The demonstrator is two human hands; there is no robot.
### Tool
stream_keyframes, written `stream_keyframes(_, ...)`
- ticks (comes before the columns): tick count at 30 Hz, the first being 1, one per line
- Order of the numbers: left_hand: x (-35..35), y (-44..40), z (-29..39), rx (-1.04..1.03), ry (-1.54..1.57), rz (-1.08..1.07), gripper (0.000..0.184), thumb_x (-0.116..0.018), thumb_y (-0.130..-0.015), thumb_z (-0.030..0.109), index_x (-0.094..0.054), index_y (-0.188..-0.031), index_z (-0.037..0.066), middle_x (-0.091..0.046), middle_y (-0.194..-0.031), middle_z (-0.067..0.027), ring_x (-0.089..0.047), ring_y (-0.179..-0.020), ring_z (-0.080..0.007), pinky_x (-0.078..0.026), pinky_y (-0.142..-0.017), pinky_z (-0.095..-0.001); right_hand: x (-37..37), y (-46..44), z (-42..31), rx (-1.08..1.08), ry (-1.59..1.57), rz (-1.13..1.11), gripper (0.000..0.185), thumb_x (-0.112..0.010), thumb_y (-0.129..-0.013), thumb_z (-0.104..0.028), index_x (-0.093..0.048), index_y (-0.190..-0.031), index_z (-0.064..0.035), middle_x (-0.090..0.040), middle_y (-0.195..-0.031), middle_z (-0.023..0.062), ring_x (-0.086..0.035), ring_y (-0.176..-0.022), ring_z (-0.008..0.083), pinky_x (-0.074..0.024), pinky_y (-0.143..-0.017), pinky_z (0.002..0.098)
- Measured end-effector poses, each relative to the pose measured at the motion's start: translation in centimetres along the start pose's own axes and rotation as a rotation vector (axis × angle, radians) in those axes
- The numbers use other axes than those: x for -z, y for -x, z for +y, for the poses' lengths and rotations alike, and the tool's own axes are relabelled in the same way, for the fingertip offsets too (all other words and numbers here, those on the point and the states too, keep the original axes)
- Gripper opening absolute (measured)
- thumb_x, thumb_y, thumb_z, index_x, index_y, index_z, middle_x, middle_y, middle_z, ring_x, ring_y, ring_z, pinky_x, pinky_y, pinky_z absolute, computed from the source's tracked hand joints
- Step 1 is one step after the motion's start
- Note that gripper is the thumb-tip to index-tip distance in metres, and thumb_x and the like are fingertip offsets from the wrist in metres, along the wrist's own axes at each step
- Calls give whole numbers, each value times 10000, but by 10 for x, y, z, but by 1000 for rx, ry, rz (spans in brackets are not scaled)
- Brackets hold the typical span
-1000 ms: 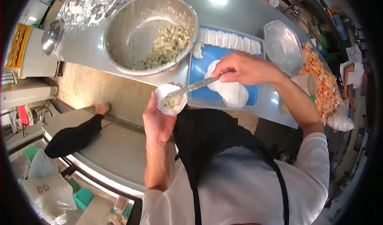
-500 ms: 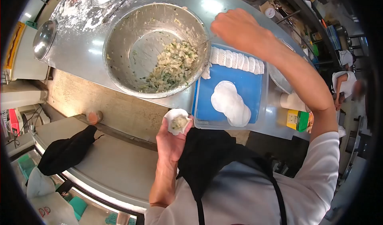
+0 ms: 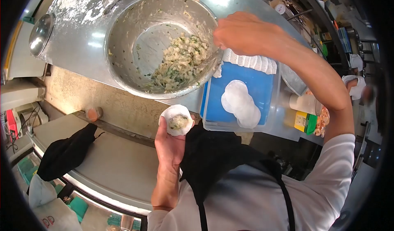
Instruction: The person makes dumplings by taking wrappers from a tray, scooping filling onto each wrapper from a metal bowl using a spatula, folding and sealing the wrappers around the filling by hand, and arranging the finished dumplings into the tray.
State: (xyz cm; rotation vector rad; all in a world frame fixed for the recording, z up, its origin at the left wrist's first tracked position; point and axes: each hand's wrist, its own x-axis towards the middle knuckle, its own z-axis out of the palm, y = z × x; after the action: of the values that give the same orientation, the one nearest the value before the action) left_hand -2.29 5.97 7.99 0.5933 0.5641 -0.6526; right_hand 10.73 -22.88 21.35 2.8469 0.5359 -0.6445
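My left hand (image 3: 170, 149) cradles a round white dumpling wrapper (image 3: 165, 114), thumb on its edge, with a small mound of filling (image 3: 179, 123) in its middle. My right hand (image 3: 234, 33) is closed at the right rim of a large steel bowl (image 3: 139, 46). It grips a thin metal utensil, whose handle shows earlier but is mostly hidden now. Pale, chunky filling with green bits (image 3: 184, 59) lies in the bowl's lower right. Beside the bowl, a blue-based plastic tray (image 3: 217, 93) carries overlapping wrappers (image 3: 240, 104) and a row of pleated dumplings (image 3: 254, 63).
Flour (image 3: 78, 5) covers the table's far left, near a steel lid or bowl (image 3: 41, 34). A yellow tub with a green lid (image 3: 304, 122) stands right of the tray. Black cloth (image 3: 67, 153) lies on the lower left counter. Another person (image 3: 356, 83) is at the far right.
My right hand has come slightly down and left against the bowl's rim. The wrapper in my left hand lies flatter and faces up more. The whole view has shifted a little.
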Motion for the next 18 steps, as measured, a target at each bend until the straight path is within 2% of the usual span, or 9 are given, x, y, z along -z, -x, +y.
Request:
stream_keyframes(2,-3,-2,-2,-51,41,143,485,-354,-1101,311,-503,-1352,-76,-610,-1320,-198,-586,-1241,-346,-449,-1107,-473,-5,6,7,94,-108,21,81,-642,-838,-45,-709,-809,-9,-676,-746,150,-689,-766,314,-535,-641,461)
stream_keyframes(4,-1,-2,1,-72,43,122,469,-367,-1100,296,-502,-1361,-70,-599,-1346,-185,-572,-1265,-321,-442,-1116,-471,-5,8,17,147,-257,-12,117,-651,-873,-83,-682,-794,-3,-651,-711,143,-659,-699,301,-501,-597,449)
stream_keyframes(7,-2,-1,7,-101,46,56,460,-389,-1095,288,-500,-1370,-64,-587,-1375,-172,-568,-1276,-305,-436,-1120,-475,-2,17,15,72,-476,-170,150,-643,-937,-147,-704,-860,-34,-597,-677,125,-600,-795,308,-484,-724,415)
stream_keyframes(10,-9,3,12,-130,66,29,472,-388,-1094,289,-487,-1385,-70,-578,-1388,-185,-562,-1284,-324,-432,-1121,-484,-5,26,16,-20,-766,-293,143,-635,-949,-134,-737,-952,-32,-595,-672,109,-593,-767,263,-478,-703,364)
stream_keyframes(13,-15,11,14,-89,74,-59,491,-374,-1095,291,-460,-1406,-80,-566,-1396,-213,-546,-1300,-361,-428,-1123,-502,-11,57,3,-57,-1025,-219,185,-667,-919,-110,-745,-1059,-19,-638,-743,111,-611,-761,234,-469,-684,338)
stream_keyframes(15,-16,16,13,-29,75,-155,511,-358,-1095,289,-423,-1429,-93,-536,-1421,-244,-532,-1307,-407,-417,-1131,-533,-30,68,-11,180,-982,-47,221,-695,-891,-92,-740,-1092,-13,-658,-802,113,-617,-758,238,-469,-684,343)
stream_keyframes(16,-20,19,12,-23,91,-137,512,-358,-1095,289,-423,-1428,-94,-536,-1422,-243,-533,-1307,-406,-414,-1133,-535,-39,74,-17,293,-952,48,244,-709,-877,-83,-738,-1108,-11,-668,-832,114,-620,-757,240,-469,-684,346)
stream_keyframes(17,-27,23,11,-16,105,-122,512,-358,-1095,289,-423,-1428,-94,-535,-1424,-243,-535,-1307,-406,-412,-1136,-538,-43,79,-25,235,-984,28,216,-710,-888,-113,-726,-1065,9,-698,-929,114,-645,-841,226,-490,-741,341)
stream_keyframes(18,-32,25,9,-10,117,-110,512,-358,-1095,290,-422,-1427,-95,-534,-1426,-242,-536,-1307,-405,-410,-1139,-540,-50,82,-29,219,-976,27,213,-711,-885,-106,-727,-1062,10,-698,-929,118,-651,-848,235,-491,-746,351)
